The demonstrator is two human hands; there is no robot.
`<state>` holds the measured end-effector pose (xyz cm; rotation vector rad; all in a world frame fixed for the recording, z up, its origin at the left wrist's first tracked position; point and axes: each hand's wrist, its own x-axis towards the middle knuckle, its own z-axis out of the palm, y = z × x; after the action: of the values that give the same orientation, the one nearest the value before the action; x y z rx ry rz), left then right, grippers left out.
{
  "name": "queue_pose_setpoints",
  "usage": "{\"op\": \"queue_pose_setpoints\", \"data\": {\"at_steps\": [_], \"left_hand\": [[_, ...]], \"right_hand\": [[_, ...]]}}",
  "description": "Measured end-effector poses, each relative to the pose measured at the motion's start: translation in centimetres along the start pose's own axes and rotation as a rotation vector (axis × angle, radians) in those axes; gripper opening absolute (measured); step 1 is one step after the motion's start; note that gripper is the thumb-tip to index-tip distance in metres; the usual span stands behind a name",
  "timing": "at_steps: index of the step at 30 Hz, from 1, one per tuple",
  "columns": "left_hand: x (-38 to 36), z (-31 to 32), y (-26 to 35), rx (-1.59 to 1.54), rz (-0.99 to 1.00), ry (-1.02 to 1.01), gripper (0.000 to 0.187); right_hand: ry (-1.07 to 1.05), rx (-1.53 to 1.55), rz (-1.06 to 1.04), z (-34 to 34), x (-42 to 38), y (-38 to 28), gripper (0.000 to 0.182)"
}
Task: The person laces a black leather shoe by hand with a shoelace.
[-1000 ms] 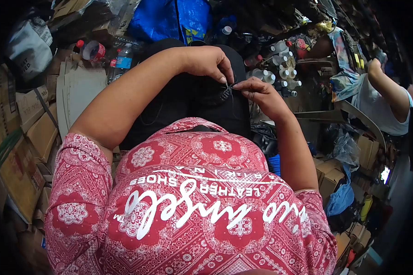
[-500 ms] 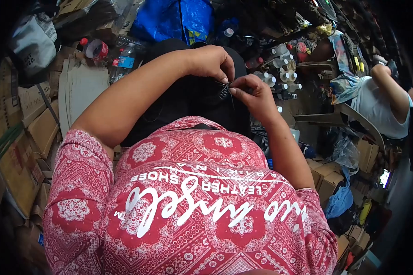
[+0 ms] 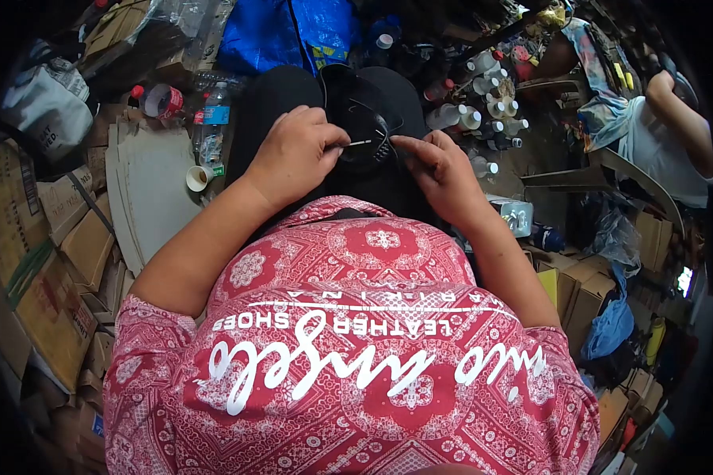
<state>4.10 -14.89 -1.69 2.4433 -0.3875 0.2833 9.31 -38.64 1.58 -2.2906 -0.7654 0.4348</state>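
Observation:
On my lap lies a black, shiny item (image 3: 360,149), looking like a shoe, with a row of dark stitches or lacing (image 3: 383,150) on its right side. My left hand (image 3: 299,152) is closed, pinching a thin light rod (image 3: 360,142) whose tip points right, toward the lacing. Just right of the lacing, my right hand (image 3: 444,170) is closed, thumb and index finger together at a thin black cord. That black cord (image 3: 400,119) loops over the item; its end at the fingers is hard to see.
A blue bag (image 3: 261,36) lies beyond my knees. Several plastic bottles (image 3: 483,87) stand at the right; others, with a paper cup (image 3: 198,179), are at the left. Cardboard (image 3: 87,245) is piled on the left. Another person in a white shirt (image 3: 669,142) sits at the far right.
My hands were together at the lacing; the left has moved left and nearer my body, now showing the thin rod. The right hand has shifted slightly. The view has tilted a little.

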Motion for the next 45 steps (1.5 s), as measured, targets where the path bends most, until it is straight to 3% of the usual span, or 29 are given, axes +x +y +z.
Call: {"op": "queue_pose_setpoints", "data": {"at_steps": [3,6,28,34,37,39,45], "left_hand": [[0.9,-0.2,0.5,-0.173,-0.081,0.035,0.023],[1.9,0.0,-0.5,-0.292,-0.03,-0.001,0.023],[3.5,1.6,-1.9,-0.353,-0.075,-0.173,0.018],[4.3,0.4,-1.1,-0.3,0.09,-0.191,0.018],[3.1,-0.6,0.0,-0.234,0.039,-0.163,0.021],[2.5,-0.2,0.1,-0.519,-0.323,-0.208,0.022],[2.8,1.2,-0.1,-0.668,-0.471,-0.188,0.021]], "right_hand": [[-0.073,0.138,0.088,-0.4,0.4,1.3,0.032],[-0.134,0.247,0.048,-0.9,1.3,2.6,0.034],[-0.241,0.446,0.055,-1.0,3.7,4.9,0.031],[-0.256,0.383,0.036,-1.2,3.5,4.4,0.029],[-0.189,0.513,0.121,-0.5,2.6,3.3,0.028],[-0.151,0.619,0.17,-0.2,2.5,3.0,0.027],[-0.151,0.684,0.203,0.0,2.6,3.3,0.026]]}}
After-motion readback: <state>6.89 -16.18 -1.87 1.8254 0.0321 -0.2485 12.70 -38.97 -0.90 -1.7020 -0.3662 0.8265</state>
